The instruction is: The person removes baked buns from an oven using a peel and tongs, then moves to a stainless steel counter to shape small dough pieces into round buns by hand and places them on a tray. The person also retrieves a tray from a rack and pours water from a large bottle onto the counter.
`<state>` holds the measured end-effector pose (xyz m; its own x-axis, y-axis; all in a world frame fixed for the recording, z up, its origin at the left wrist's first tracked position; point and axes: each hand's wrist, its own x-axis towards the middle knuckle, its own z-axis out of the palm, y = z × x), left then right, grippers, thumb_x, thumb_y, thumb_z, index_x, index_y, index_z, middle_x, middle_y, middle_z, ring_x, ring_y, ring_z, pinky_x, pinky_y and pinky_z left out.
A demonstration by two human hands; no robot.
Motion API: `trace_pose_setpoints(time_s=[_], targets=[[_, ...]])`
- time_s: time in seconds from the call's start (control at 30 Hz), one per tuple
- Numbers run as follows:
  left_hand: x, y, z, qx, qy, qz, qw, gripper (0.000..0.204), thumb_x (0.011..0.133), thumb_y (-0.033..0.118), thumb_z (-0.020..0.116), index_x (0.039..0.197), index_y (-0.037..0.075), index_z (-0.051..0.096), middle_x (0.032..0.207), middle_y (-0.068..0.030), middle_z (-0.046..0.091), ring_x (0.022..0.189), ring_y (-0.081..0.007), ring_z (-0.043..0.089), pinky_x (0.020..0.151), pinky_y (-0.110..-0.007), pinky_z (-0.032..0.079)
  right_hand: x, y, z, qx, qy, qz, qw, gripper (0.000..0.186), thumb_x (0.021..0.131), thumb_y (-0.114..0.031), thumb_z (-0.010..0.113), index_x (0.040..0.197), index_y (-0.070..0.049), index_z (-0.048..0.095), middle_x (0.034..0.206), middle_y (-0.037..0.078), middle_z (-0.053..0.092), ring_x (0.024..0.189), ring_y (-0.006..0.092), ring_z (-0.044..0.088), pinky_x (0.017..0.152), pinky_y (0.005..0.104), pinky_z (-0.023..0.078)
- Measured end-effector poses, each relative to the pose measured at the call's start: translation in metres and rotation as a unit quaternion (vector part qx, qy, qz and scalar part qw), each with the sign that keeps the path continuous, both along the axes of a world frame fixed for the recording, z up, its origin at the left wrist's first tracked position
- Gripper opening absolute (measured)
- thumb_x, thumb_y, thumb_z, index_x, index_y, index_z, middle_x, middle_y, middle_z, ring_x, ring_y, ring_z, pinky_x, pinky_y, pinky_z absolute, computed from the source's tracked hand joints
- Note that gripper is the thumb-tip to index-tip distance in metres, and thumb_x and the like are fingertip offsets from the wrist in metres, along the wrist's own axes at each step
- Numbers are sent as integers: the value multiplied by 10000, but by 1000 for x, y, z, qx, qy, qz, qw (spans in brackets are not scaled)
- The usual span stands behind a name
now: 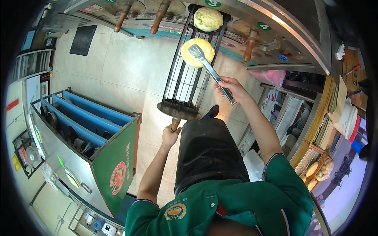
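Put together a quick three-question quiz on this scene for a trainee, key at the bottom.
1. Which hand holds the metal tongs?
A) the left hand
B) the right hand
C) neither

2. True or false: the tip of the tongs is over the round flatbread farther from the person.

3. Fill in the blank: the left hand grips the ______ at the near end of the long black rack.

Key:
1. B
2. False; the tip is over the nearer flatbread.
3. handle
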<state>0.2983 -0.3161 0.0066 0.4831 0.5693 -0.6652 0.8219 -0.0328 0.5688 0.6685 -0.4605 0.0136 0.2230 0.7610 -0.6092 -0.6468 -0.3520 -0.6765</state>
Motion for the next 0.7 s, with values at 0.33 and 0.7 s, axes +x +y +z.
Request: trace_pose_setpoints(time_s=[0.33, 0.7], targets=[[-111, -39, -31, 4, -30, 39, 999, 281, 857, 250, 779, 795, -4, 675, 734, -222, 680, 649, -350, 661, 643, -411, 515, 40, 3, 63, -126, -714, -40, 687, 515, 842, -93, 751, 1341, -150, 639, 1107, 63, 724, 939, 224, 704, 803, 341, 567], [-79, -15, -28, 81, -44, 32, 995, 271, 841, 256, 791, 817, -3, 717, 772, -248, 691, 730, -418, 689, 656, -430, 548, 86, 27, 55, -149, -876, -35, 456, 496, 865, -190, 733, 1351, -221, 641, 1134, 56, 714, 969, 261, 694, 806, 374, 567]])
